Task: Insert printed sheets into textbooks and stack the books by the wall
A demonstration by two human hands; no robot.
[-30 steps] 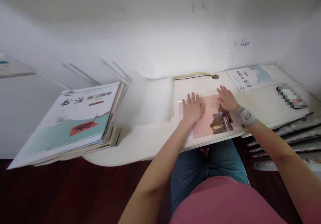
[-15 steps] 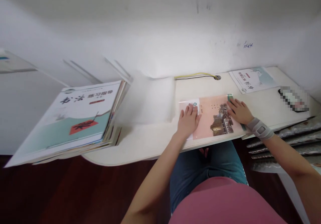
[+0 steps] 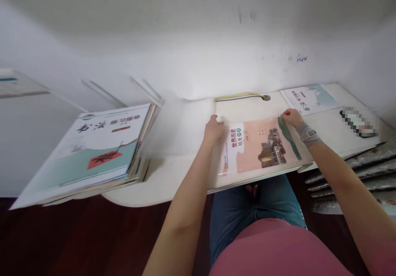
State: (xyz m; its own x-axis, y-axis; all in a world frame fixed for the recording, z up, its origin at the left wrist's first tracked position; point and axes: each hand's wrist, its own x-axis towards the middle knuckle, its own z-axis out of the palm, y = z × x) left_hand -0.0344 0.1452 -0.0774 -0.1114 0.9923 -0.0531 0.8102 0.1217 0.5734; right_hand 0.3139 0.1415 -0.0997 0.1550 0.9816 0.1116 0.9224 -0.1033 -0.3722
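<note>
A pink and white book [image 3: 252, 156], with a picture of a building and a green strip on its cover, lies flat in front of me. Clear plastic film [image 3: 214, 166] shows around it and reaches past its left side. My left hand [image 3: 213, 128], fingers curled together, is at the film's upper left corner. At the book's upper right corner, the fingers of my right hand [image 3: 293, 117] pinch the film's edge; a grey band [image 3: 308, 134] circles that wrist. The exact grip of both hands is partly hidden.
A thick stack of books [image 3: 108, 144] stands at the left of the white desk [image 3: 161, 185]. More clear sheets [image 3: 182, 127] lie beside it. A thin booklet [image 3: 309, 96] and a phone [image 3: 359, 121] are at the right. A yellow cable [image 3: 241, 94] runs along the wall.
Both hands were spread flat on the book; they have moved up to its upper corners, the left one also leftward, and their fingers have closed. The cover's title is now uncovered.
</note>
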